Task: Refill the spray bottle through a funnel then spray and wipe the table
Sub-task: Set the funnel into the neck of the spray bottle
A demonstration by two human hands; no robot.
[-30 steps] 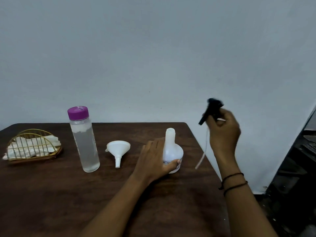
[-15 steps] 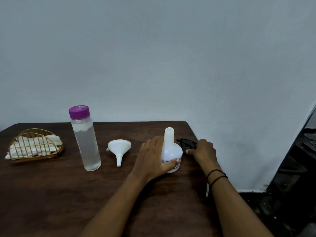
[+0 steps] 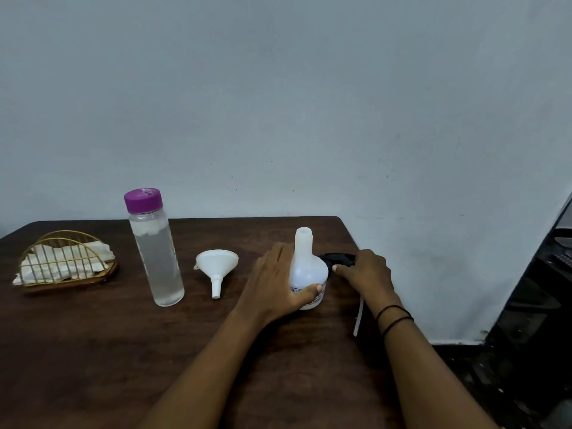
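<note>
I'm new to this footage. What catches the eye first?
A purple-capped water bottle stands tall left of centre. The left hand grips the open white spray bottle mid-table; the right hand holds the black sprayer head down beside it.

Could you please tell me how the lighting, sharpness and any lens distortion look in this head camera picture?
Head view: soft, even, rather dim light with no glare; only faint shadows under the left hand and spray bottle. Central things such as the funnel look fairly sharp. Wide-angle bending shows at the edges, where the table curves; the dark right side is hard to read.
</note>
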